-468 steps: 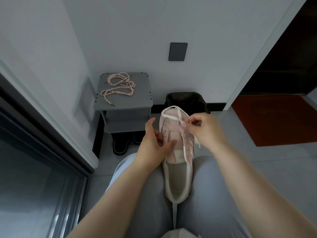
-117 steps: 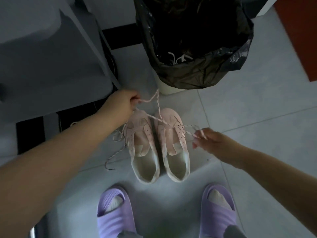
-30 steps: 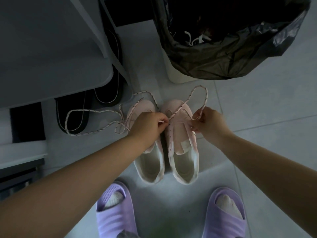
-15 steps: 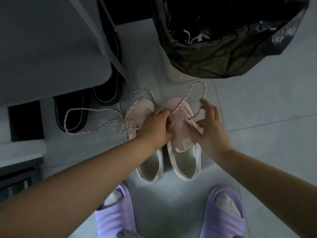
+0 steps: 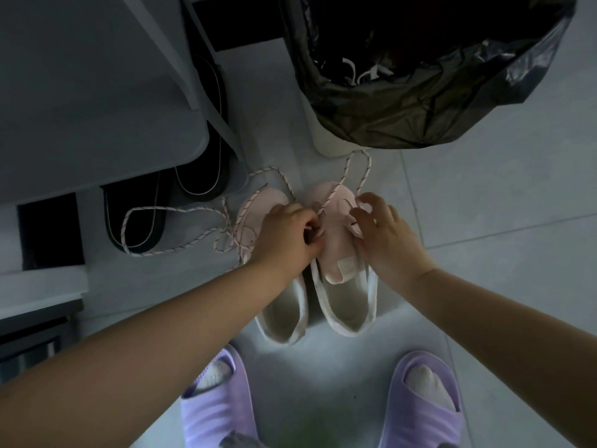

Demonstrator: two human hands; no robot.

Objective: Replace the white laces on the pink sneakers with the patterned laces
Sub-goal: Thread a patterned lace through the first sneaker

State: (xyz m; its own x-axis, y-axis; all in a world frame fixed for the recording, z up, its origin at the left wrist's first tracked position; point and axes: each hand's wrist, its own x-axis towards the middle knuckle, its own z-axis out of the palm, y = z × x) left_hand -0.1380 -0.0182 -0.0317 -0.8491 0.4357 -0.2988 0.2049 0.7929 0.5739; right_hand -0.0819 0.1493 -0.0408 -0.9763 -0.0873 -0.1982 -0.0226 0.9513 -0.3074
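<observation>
My left hand (image 5: pixel 287 234) pinches the patterned lace (image 5: pixel 332 192) over the right sneaker (image 5: pixel 342 253); its loop runs far, and my right hand (image 5: pixel 384 234), fingers spread, sits nearer it.

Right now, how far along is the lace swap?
Done: white laces lie in the bin bag. In hand: the left hand pinches a patterned lace at one pink sneaker; the right hand rests on it. Left: threading looks unfinished; a second lace trails loose from the other sneaker.

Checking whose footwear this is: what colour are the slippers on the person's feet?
Light purple slippers, over whitish socks; the head view shows them.
</observation>
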